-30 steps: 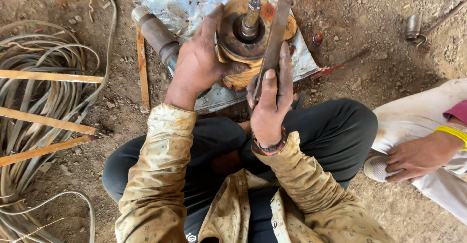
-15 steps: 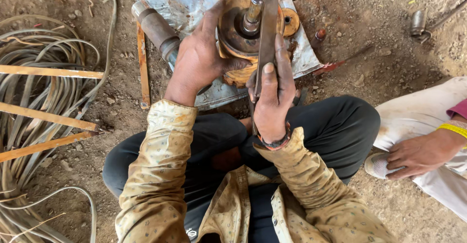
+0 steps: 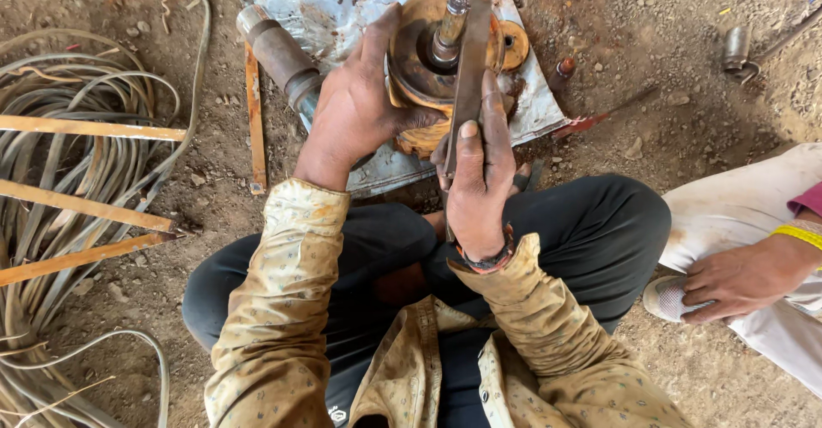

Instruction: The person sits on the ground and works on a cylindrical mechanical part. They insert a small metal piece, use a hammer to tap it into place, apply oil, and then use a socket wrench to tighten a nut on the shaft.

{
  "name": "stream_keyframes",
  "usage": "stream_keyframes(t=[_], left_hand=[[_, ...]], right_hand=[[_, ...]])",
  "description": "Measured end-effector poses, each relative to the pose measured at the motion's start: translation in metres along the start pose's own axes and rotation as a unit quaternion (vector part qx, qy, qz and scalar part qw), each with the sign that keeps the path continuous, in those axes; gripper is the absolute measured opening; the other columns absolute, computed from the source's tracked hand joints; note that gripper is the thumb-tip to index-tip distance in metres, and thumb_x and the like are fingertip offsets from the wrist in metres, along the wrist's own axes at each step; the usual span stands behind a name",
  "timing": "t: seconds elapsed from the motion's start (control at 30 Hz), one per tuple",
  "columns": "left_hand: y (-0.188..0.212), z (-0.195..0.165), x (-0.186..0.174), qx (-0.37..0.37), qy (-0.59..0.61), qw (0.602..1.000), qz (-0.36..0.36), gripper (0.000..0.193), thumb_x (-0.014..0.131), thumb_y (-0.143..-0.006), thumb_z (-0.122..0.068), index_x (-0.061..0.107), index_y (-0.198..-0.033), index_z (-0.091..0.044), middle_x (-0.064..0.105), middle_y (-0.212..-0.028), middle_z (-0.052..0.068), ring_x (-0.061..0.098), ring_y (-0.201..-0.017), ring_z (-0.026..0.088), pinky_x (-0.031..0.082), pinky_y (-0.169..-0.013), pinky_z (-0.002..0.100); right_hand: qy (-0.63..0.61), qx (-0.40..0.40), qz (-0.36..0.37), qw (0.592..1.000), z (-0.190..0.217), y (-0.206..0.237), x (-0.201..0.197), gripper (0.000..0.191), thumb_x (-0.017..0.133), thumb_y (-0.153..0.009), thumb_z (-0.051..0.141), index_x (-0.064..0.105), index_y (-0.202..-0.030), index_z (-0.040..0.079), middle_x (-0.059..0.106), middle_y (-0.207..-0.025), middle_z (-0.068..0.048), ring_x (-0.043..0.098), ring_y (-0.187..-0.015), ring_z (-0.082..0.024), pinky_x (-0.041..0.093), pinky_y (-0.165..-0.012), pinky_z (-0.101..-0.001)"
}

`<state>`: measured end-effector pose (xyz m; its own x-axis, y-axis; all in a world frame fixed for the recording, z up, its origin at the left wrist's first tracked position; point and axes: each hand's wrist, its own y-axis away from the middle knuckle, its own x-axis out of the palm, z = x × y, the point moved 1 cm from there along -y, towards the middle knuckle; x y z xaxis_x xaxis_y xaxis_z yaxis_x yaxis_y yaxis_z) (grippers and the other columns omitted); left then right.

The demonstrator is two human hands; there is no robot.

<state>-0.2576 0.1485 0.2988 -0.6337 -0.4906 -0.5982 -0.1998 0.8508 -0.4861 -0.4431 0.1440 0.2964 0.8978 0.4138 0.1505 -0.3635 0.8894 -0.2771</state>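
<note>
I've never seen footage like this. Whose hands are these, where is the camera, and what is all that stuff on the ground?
The camera sits on a person's head and looks down, so you see their own arms and crossed legs. They sit on bare dirt ground.

The left hand grips the side of a rusty, orange round machine part with a metal shaft sticking up from its middle. The right hand holds a flat dark metal bar laid against that part.

The part rests on a crumpled silvery sheet, beside a dark cylinder. On the left lie coiled cables and thin wooden strips. At the right edge, the hand on a shoe belongs to another person.
</note>
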Motion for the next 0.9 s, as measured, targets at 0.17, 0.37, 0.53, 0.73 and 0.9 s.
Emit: stream_keyframes(t=[0.17,0.37,0.53,0.73,0.9], left_hand=[[0.0002,-0.0001,0.0009,0.008,-0.01,1.0,-0.001,0.117,0.106,-0.068,-0.037,0.034,-0.155,-0.005,0.06,-0.144,0.023,0.065,-0.127,0.041,0.057,-0.1,0.045],[-0.0008,0.0003,0.0014,-0.009,0.0,1.0,0.008,0.116,0.106,-0.067,-0.035,0.035,-0.155,-0.006,0.061,-0.142,0.023,0.065,-0.126,0.041,0.058,-0.101,0.045],[-0.0005,-0.0003,0.0006,-0.002,-0.003,1.0,0.001,0.115,0.105,-0.068,-0.034,0.034,-0.155,-0.006,0.062,-0.142,0.023,0.065,-0.126,0.041,0.058,-0.1,0.045],[-0.0002,-0.0022,0.0004,-0.014,-0.006,1.0,0.005,0.115,0.105,-0.068,-0.033,0.035,-0.155,-0.007,0.063,-0.141,0.023,0.065,-0.125,0.041,0.057,-0.099,0.045],[-0.0007,-0.0032,-0.0001,-0.009,-0.003,1.0,-0.001,0.116,0.105,-0.066,-0.034,0.034,-0.154,-0.007,0.063,-0.14,0.023,0.066,-0.124,0.042,0.057,-0.099,0.045]], right_hand=[[-0.013,-0.02,-0.003,1.0,-0.0039,0.001,-0.0019,0.052,0.045,-0.122,0.026,0.033,-0.168,0.006,0.057,-0.078,-0.001,0.045,-0.06,-0.005,0.038,-0.052,-0.0261],[-0.01,-0.002,-0.032,0.999,-0.0013,0.0024,0.0004,0.052,0.045,-0.118,0.026,0.034,-0.164,0.004,0.06,-0.091,-0.002,0.046,-0.063,-0.006,0.037,-0.052,-0.0272],[-0.044,0.017,-0.043,0.998,-0.0009,0.0038,0.0016,0.054,0.046,-0.118,0.027,0.033,-0.166,0.004,0.056,-0.08,-0.001,0.042,-0.061,-0.005,0.035,-0.053,-0.0255],[-0.054,-0.011,-0.028,0.998,-0.0046,0.0038,-0.0003,0.053,0.046,-0.12,0.026,0.034,-0.167,0.005,0.055,-0.081,-0.001,0.046,-0.06,-0.006,0.037,-0.051,-0.0241],[-0.028,0.009,-0.034,0.999,-0.0075,0.0018,-0.0014,0.052,0.047,-0.119,0.025,0.036,-0.165,0.002,0.061,-0.122,-0.001,0.05,-0.064,-0.009,0.039,-0.051,-0.026]])
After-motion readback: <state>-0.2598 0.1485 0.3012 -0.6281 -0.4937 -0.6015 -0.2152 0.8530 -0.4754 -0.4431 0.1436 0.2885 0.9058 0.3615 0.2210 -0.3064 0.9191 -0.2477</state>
